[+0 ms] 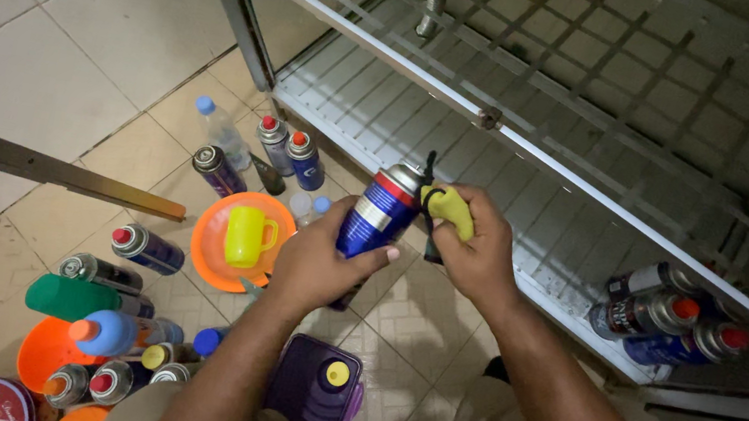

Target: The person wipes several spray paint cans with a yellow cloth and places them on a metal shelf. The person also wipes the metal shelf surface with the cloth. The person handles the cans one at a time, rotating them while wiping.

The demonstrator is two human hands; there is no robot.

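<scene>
Pale floor tiles (39,33) spread below me, with a metal rack (545,158) just beyond my hands. My left hand (320,262) is wrapped around a blue gas can (381,214), holding it tilted above the floor. My right hand (480,249) is closed on a yellow-handled torch head (449,210) right at the can's top. Left of my left hand sits an orange plate (212,244) bearing a yellow cup (247,235), among scattered cans (145,248). Right of my right hand, more cans (670,321) lie on the rack's lower shelf. A purple lidded box (314,388) sits under my wrists.
</scene>
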